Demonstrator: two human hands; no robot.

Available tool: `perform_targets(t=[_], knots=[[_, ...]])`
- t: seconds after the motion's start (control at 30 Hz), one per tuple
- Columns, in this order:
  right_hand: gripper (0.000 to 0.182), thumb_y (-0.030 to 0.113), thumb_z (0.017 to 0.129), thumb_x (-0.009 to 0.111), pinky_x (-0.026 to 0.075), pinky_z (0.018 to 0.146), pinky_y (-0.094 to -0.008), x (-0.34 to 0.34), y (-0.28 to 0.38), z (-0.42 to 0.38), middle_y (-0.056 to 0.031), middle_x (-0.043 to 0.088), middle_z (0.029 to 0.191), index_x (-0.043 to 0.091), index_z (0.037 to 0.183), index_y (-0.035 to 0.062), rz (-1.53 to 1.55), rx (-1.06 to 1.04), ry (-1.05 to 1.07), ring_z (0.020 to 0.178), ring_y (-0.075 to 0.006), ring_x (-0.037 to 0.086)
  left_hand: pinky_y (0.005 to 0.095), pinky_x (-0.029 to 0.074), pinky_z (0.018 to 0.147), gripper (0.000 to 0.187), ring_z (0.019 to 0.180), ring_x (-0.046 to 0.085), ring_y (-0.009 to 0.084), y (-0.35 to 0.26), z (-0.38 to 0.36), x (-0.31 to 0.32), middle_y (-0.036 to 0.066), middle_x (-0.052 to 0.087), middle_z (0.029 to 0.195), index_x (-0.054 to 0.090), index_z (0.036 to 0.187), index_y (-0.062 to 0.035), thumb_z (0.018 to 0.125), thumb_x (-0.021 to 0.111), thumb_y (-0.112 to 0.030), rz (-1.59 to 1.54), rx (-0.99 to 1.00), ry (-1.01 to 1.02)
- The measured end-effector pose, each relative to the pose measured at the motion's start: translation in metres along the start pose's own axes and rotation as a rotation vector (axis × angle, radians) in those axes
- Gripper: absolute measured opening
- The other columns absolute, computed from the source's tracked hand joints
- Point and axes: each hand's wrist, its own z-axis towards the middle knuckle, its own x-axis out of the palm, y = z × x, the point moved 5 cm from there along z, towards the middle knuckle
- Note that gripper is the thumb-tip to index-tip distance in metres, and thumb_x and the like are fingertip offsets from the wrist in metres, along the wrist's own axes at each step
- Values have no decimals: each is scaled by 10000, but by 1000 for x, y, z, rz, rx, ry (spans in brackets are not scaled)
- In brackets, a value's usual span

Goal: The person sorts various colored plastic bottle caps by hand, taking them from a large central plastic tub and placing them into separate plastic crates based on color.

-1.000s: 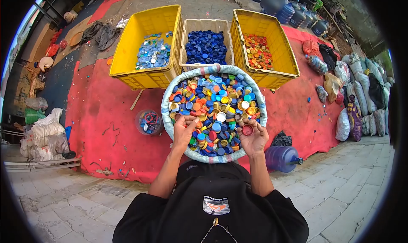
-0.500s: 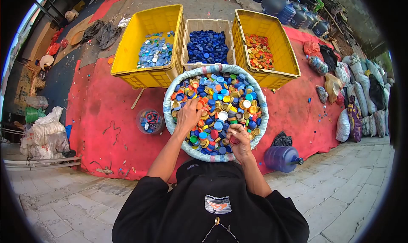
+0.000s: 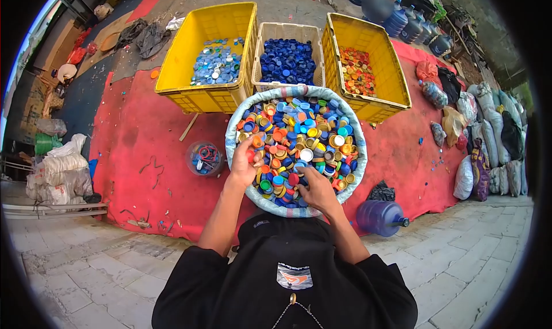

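My left hand (image 3: 246, 159) is resting on the left part of the cap pile, its grip closing around a few caps, one of them red; I cannot tell exactly how many. My right hand (image 3: 317, 191) is lying palm down on the lower middle of the pile, fingers pressing into the caps, and I cannot tell whether that grip is holding anything. Both hands are working inside the round sack-lined basket (image 3: 233, 134) at the centre of the frame, which is carrying the mixed bottle caps (image 3: 305, 139). Above it three crates are standing side by side: a yellow crate of light blue caps (image 3: 178, 64), a pale crate of dark blue caps (image 3: 287, 31), and a yellow crate of red and orange caps (image 3: 391, 81). All are sitting on the red mat (image 3: 138, 139).
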Motion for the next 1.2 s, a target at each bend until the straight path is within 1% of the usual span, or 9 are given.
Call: perform_targets(t=[0.1, 0.4, 0.7, 0.8, 0.9, 1.03, 1.07, 1.13, 1.2], knots=[[630, 69, 742, 697, 526, 752, -468, 6, -1, 9, -172, 626, 1167, 473, 1330, 72, -168, -113, 146, 895, -397, 650, 228, 397, 495, 365, 579, 498, 88, 17, -12, -16, 54, 630, 933, 592, 1159, -12, 978, 461, -301, -217, -109, 91], [704, 84, 750, 669, 528, 711, -418, 14, 9, 25, -146, 677, 1038, 413, 1406, 83, -461, -184, 383, 814, -334, 675, 269, 456, 575, 326, 658, 560, 133, 43, -41, -28, 73, 634, 990, 596, 1126, -21, 978, 476, -286, -280, -133, -5], [648, 83, 718, 697, 526, 694, -437, 40, -3, 31, -141, 667, 1051, 487, 1330, 72, -711, -256, 436, 800, -330, 680, 284, 469, 614, 316, 690, 571, 137, 52, -48, -29, 59, 642, 973, 573, 1159, -42, 967, 471, -272, -196, -135, -41], [671, 45, 696, 709, 523, 687, -435, 29, 3, 34, -165, 633, 1112, 484, 1328, 53, -482, -144, 445, 781, -338, 677, 290, 474, 630, 315, 700, 573, 139, 55, -48, -27, 57, 642, 980, 571, 1168, -45, 973, 466, -268, -193, -145, -36], [587, 31, 744, 684, 530, 721, -368, 1, 5, 37, -149, 636, 1019, 493, 1299, 38, -150, -197, 225, 862, -272, 670, 305, 489, 664, 309, 743, 589, 147, 57, -49, -20, 57, 642, 997, 565, 1180, -47, 983, 458, -259, -197, -127, -50], [646, 154, 805, 764, 490, 670, -266, -30, -14, 35, -62, 597, 1013, 453, 1361, 50, 627, 169, 86, 808, -107, 569, 343, 515, 757, 296, 893, 622, 165, 58, -47, -5, 70, 646, 1093, 548, 1206, -59, 996, 445, -240, -192, -127, 32], [536, 178, 866, 702, 440, 593, -221, -34, -22, 30, -49, 587, 977, 477, 1335, 47, 849, 334, -6, 671, -84, 530, 348, 517, 769, 294, 914, 624, 166, 59, -46, 0, 72, 647, 1110, 546, 1210, -62, 997, 444, -238, -185, -136, 54], [456, 254, 925, 604, 439, 598, -249, -37, -34, 25, -41, 575, 940, 490, 1319, 56, 1380, 399, -53, 675, -114, 536, 356, 509, 795, 288, 944, 618, 175, 61, -43, 12, 84, 624, 1181, 539, 1221, -75, 1000, 447, -234, -160, -157, 89], [430, 300, 940, 501, 480, 653, -316, -41, -42, 20, -60, 580, 960, 504, 1294, 56, 1648, 449, -113, 753, -172, 572, 357, 505, 805, 286, 958, 616, 182, 68, -39, 29, 88, 612, 1208, 536, 1225, -81, 1001, 450, -235, -132, -169, 111]])
